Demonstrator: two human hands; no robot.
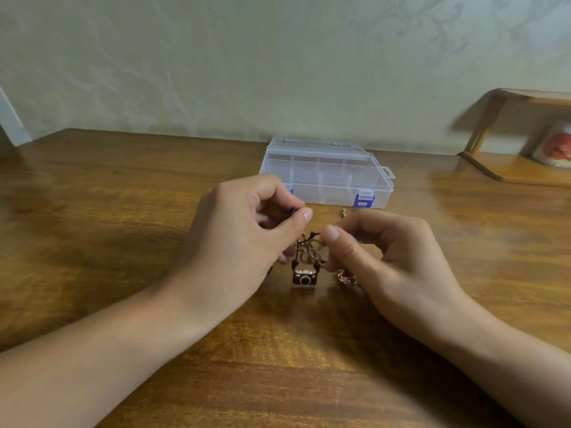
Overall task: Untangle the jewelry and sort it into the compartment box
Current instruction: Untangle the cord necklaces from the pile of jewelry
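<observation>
A tangle of black cord and rose-gold chain (310, 251) hangs between my two hands just above the wooden table. A small camera-shaped pendant (304, 277) dangles from it. My left hand (247, 230) pinches a black bit of the cord between thumb and forefinger. My right hand (380, 251) pinches the tangle from the right, and a heavier gold chain (346, 278) lies partly under that hand. The clear compartment box (327, 176), lid shut with blue clasps, sits behind my hands.
A small gold piece (343, 213) lies on the table (123, 242) just in front of the box. A wooden shelf (509, 168) holding a red and white object (556, 146) stands at the back right. The wall runs close behind the box.
</observation>
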